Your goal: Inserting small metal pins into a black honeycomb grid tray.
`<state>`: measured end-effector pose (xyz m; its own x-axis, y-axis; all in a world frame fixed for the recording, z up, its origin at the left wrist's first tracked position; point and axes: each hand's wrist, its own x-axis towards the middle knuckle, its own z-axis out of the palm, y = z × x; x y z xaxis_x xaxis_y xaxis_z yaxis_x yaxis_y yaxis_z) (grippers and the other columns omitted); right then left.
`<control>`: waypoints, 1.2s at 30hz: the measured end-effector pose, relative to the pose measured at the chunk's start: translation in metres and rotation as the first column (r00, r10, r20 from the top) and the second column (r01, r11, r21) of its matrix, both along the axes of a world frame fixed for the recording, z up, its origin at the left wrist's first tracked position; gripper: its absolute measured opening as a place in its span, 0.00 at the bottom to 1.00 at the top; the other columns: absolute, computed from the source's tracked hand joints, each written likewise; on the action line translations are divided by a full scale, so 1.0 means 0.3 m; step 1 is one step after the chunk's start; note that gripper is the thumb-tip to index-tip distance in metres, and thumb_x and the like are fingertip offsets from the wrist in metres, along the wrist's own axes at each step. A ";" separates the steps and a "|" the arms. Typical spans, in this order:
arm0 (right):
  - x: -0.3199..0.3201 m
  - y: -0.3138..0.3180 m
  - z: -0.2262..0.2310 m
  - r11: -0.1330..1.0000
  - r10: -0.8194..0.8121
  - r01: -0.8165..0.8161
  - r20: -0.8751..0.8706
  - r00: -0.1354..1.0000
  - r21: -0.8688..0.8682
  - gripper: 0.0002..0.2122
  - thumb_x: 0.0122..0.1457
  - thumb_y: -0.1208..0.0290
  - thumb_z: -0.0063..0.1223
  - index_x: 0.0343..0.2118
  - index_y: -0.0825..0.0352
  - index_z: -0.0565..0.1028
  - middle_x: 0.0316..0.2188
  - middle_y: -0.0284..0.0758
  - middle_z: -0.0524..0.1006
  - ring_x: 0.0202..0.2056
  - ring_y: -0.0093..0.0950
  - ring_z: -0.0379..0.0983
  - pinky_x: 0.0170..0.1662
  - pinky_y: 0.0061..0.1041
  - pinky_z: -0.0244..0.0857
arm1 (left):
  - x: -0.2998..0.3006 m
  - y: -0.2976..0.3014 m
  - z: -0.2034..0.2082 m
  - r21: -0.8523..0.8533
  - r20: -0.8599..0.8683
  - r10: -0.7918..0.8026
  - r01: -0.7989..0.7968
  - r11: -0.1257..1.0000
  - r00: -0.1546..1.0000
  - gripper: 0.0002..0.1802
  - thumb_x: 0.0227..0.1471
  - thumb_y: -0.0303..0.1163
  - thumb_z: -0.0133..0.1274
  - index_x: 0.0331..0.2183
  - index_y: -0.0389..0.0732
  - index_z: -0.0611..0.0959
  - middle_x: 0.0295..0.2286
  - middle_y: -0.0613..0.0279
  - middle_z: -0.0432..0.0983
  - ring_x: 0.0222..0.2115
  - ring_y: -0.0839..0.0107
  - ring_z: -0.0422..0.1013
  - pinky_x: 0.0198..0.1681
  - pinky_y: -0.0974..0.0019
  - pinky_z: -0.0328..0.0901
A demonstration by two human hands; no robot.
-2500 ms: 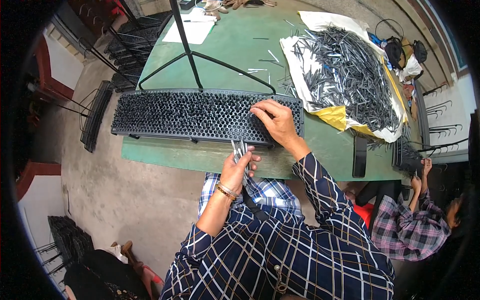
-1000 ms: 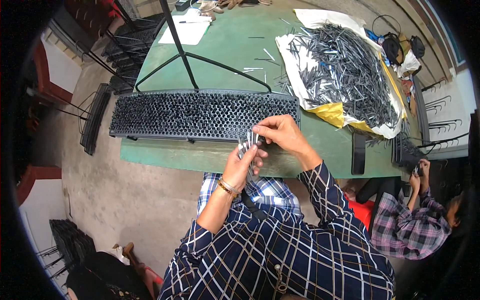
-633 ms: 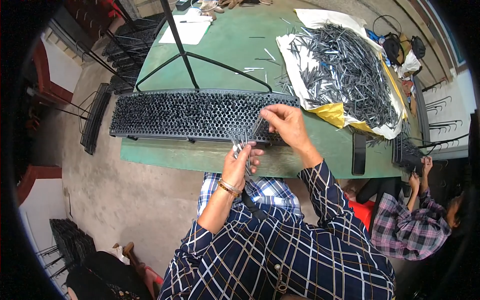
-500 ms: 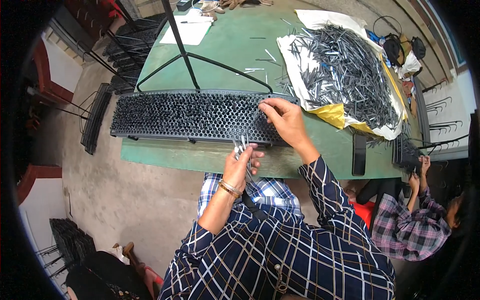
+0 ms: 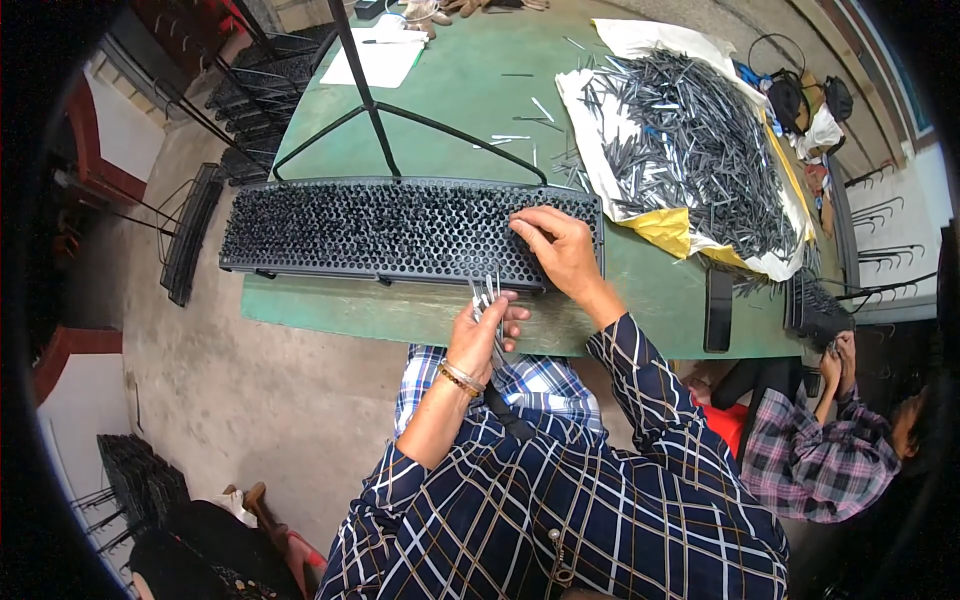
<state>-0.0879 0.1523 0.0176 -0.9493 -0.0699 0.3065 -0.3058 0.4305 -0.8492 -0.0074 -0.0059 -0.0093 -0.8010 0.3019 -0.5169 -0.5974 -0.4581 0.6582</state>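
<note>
A long black rack [image 5: 450, 265] full of round holes lies along the table's near edge. Thin dark pieces stand packed in its left and middle holes, while more bare holes show toward the right. My left hand [image 5: 476, 335], just in front of the rack, holds a small bundle of slim grey metal pieces [image 5: 488, 291], their ends pointing up. Over the right part of the rack, my right hand [image 5: 565, 252] has thumb and forefinger pinched together close to the holes. Whatever is between those fingertips is too small to make out.
A heap of slim grey pieces [image 5: 690, 140] lies on a white and yellow sack [image 5: 660, 232]. A black rod frame [image 5: 372, 110] rises behind the rack. A phone-like black slab [image 5: 718, 310] lies right. Another person [image 5: 825, 440] works at a dark rack [image 5: 815, 308].
My right hand has moved slightly left and toward me over the rack, still pinched. The left hand with its bundle has stayed nearly in place.
</note>
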 end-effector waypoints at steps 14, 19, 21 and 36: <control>0.019 -0.023 0.001 0.955 -0.019 0.094 -0.258 0.966 0.281 0.05 0.49 0.75 0.58 0.28 0.70 0.77 0.31 0.36 0.73 0.29 0.31 0.73 0.31 0.26 0.68 | 0.006 -0.002 0.004 0.012 0.020 -0.002 0.002 1.000 1.000 0.11 0.57 0.33 0.46 0.39 0.38 0.75 0.28 0.58 0.77 0.20 0.80 0.67 0.19 0.77 0.61; 0.018 -0.020 0.005 0.945 0.005 0.079 -0.256 0.967 0.318 0.05 0.49 0.75 0.59 0.29 0.70 0.77 0.30 0.35 0.73 0.27 0.29 0.72 0.27 0.24 0.67 | 0.008 0.003 0.006 0.006 0.014 -0.026 0.026 1.000 1.000 0.11 0.57 0.33 0.46 0.39 0.38 0.75 0.28 0.58 0.77 0.20 0.80 0.67 0.19 0.77 0.61; 0.017 -0.022 0.009 0.935 0.028 0.077 -0.291 0.956 0.345 0.06 0.49 0.75 0.59 0.29 0.70 0.77 0.31 0.35 0.73 0.27 0.28 0.72 0.26 0.24 0.67 | 0.008 0.000 0.002 0.003 0.007 -0.034 0.033 0.999 0.999 0.11 0.57 0.33 0.46 0.39 0.38 0.75 0.28 0.59 0.77 0.20 0.80 0.67 0.19 0.77 0.61; 0.110 0.038 0.098 0.930 0.254 -0.074 0.483 0.838 -0.360 0.09 0.53 0.70 0.58 0.32 0.71 0.79 0.23 0.30 0.77 0.22 0.15 0.67 0.25 0.15 0.62 | 0.008 0.020 0.048 0.029 -0.195 -0.108 0.116 0.993 0.975 0.12 0.58 0.33 0.46 0.41 0.37 0.74 0.28 0.62 0.76 0.19 0.82 0.65 0.18 0.79 0.60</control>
<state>-0.0550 0.1637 0.0470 -0.9559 -0.2244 -0.1893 0.1712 0.0974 -0.9804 -0.0050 0.0000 0.0049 -0.8442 0.4127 -0.3421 -0.5103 -0.4235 0.7485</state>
